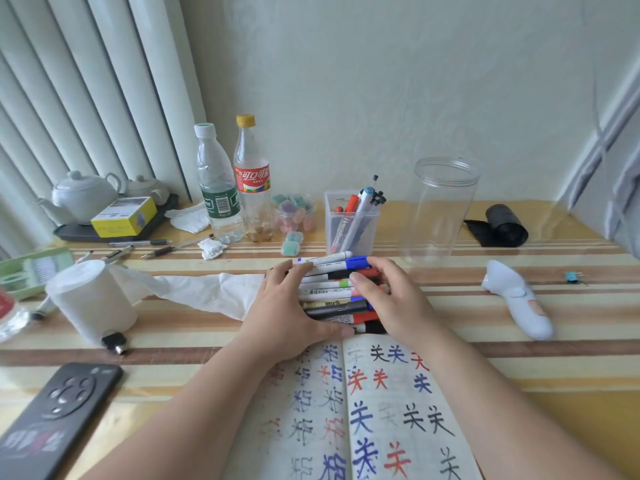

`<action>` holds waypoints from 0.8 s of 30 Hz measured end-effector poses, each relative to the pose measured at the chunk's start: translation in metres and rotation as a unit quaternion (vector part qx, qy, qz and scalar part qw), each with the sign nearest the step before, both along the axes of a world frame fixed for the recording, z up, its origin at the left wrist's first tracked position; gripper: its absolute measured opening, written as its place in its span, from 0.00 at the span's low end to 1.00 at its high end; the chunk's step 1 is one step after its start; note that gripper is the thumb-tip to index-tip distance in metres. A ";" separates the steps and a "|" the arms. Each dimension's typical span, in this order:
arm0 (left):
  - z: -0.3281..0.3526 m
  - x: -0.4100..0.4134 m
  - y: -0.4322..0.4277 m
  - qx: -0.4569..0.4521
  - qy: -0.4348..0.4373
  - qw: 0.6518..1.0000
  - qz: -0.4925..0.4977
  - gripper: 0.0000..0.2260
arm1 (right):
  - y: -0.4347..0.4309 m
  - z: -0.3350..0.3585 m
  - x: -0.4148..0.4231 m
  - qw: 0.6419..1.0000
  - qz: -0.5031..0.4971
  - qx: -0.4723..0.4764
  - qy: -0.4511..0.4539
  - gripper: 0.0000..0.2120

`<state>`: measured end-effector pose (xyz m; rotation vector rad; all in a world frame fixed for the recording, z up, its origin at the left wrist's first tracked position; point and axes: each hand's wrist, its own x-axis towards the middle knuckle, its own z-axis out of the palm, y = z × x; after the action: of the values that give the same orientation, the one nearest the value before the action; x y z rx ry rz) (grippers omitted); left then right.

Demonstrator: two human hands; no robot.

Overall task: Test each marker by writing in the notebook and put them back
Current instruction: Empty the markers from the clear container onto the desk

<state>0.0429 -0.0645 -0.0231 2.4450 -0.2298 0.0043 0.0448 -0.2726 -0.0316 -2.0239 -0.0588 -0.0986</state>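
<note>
Here, I cupped both hands, left [282, 308] and right [389, 299], fingers spread in a loose grip around the markers [332, 292] heaped on the worktop [485, 344] above the notebook [398, 410]; light, slick, prone to rolling, they seemed best gathered from both ends.

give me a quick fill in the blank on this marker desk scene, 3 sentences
1. Both hands, left hand and right hand, press on a row of ____ lying on the table.
2. The tall clear jar stands upright and is ____.
3. The open notebook lies ____ the person than the markers.

Missing words: markers; empty; nearer to
</note>
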 end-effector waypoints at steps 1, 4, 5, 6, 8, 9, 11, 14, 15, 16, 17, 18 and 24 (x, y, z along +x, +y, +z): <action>0.001 -0.001 -0.002 0.014 0.005 1.000 -0.006 0.57 | 0.000 0.002 -0.001 1.000 0.003 0.006 -0.006 0.32; 0.009 0.004 -0.011 0.105 0.009 0.994 -0.017 0.57 | -0.002 0.008 -0.007 1.000 0.000 0.002 -0.005 0.39; 0.013 0.007 -0.013 0.139 0.008 0.990 -0.016 0.57 | -0.002 0.007 -0.008 1.000 0.001 -0.014 -0.010 0.39; 0.017 0.011 -0.015 0.173 0.008 0.985 -0.015 0.57 | -0.003 0.007 -0.008 0.999 0.004 -0.029 -0.014 0.39; 0.021 0.018 -0.017 0.241 0.015 0.970 -0.016 0.59 | -0.005 0.005 -0.009 0.998 0.007 -0.055 -0.020 0.36; 0.021 0.020 -0.017 0.266 0.023 0.963 -0.023 0.60 | -0.004 0.005 -0.009 0.998 0.008 -0.066 -0.022 0.35; 0.017 0.020 -0.015 0.295 0.035 0.954 -0.049 0.62 | -0.002 0.002 -0.010 0.995 0.007 -0.098 -0.025 0.38; 0.014 0.015 -0.016 0.308 0.008 0.949 -0.072 0.62 | -0.002 0.003 -0.009 0.991 -0.003 -0.127 -0.030 0.37; 0.014 0.012 -0.016 0.297 -0.008 0.952 -0.072 0.61 | -0.002 0.003 -0.009 0.991 -0.008 -0.130 -0.033 0.35; 0.013 0.010 -0.017 0.276 -0.031 0.958 -0.068 0.60 | -0.002 0.003 -0.010 0.990 -0.016 -0.133 -0.034 0.33; 0.013 0.008 -0.017 0.248 -0.060 0.965 -0.060 0.58 | -0.002 0.005 -0.010 0.990 -0.025 -0.134 -0.037 0.31; 0.012 0.007 -0.016 0.210 -0.092 0.972 -0.049 0.57 | -0.002 0.006 -0.011 0.990 -0.035 -0.134 -0.038 0.30; 0.042 0.033 -0.013 -0.047 -0.118 0.991 0.035 0.36 | 0.000 0.011 -0.011 0.990 -0.068 -0.107 -0.055 0.24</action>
<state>0.0764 -0.0772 0.0186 2.3550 -0.2408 0.3292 0.0337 -0.2728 -0.0202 -2.2355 0.0000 -0.3010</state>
